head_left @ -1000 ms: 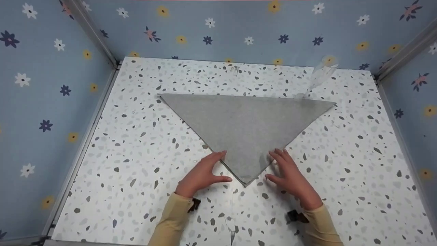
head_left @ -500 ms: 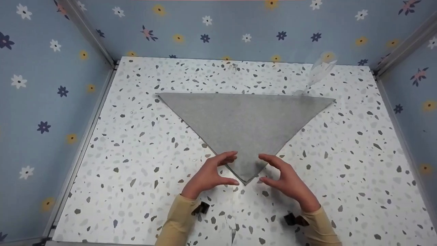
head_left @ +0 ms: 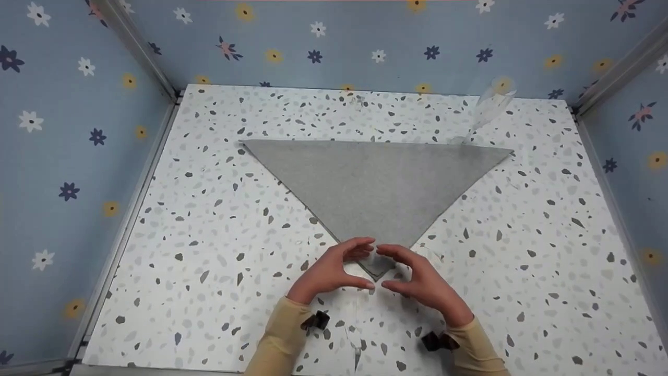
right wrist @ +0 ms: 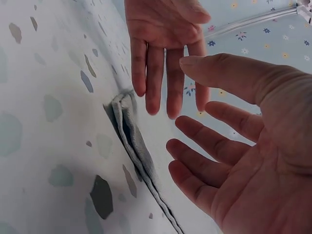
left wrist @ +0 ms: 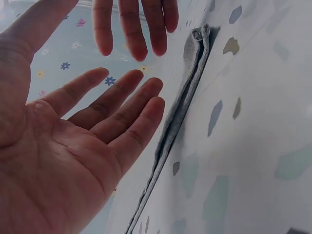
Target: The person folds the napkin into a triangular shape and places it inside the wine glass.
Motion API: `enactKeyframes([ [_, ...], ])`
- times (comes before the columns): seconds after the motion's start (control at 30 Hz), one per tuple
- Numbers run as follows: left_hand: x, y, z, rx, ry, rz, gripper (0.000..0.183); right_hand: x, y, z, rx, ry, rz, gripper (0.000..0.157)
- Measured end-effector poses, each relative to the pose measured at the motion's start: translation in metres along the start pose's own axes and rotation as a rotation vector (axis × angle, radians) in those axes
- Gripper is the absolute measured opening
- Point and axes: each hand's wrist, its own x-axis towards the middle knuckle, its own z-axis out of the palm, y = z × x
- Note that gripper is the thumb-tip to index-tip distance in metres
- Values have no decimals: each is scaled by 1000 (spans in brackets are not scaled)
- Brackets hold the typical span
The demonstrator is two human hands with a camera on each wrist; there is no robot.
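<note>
A grey cloth (head_left: pixel 373 190), folded into a triangle, lies flat with its point toward the person. Over that near point hover both hands, fingertips facing each other with a small gap between. The left hand (head_left: pixel 334 269) has its fingers gently bent and its thumb apart, holding nothing. Mirroring it, the right hand (head_left: pixel 425 279) also holds nothing, thumb spread from the fingers. In the left wrist view the layered edge of the cloth (left wrist: pixel 178 117) runs along the table beside the left hand's fingers (left wrist: pixel 131 105). From the right wrist, the folded cloth edge (right wrist: pixel 139 151) shows below the relaxed fingers (right wrist: pixel 200 170).
The speckled white table (head_left: pixel 209 250) carries the cloth. Clear plastic film (head_left: pixel 490 107) lies at the back right, reaching the cloth's far edge. Blue flowered panels (head_left: pixel 334 47) stand around the back and sides, with metal rails (head_left: pixel 135 219) along the corners.
Both hands have moved inward toward each other, from the cloth's slanted sides to above its near point. The cloth has stayed in place.
</note>
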Motion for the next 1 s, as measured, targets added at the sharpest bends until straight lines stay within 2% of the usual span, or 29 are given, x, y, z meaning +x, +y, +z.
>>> enactKeyframes([
  [0.13, 2, 3, 2, -45, -3, -28, 83, 1, -8, 2, 14, 3, 5, 65],
  [0.3, 2, 19, 2, -116, -14, -47, 82, 3, -25, -1, 54, 11, 32, 63],
  [0.4, 2, 24, 1, -127, -24, -67, 81, 4, -28, -3, 65, 3, 57, 62],
  [0.67, 7, -1, 3, -91, -23, -138, 83, 5, -24, -4, 75, 1, 112, 61],
  [0.83, 8, -4, 1, -83, -42, -146, 84, 7, -19, -2, 83, 8, 142, 62],
  [1.0, 7, -4, -1, -107, -51, -153, 85, 10, 3, 4, 59, 2, 125, 65],
])
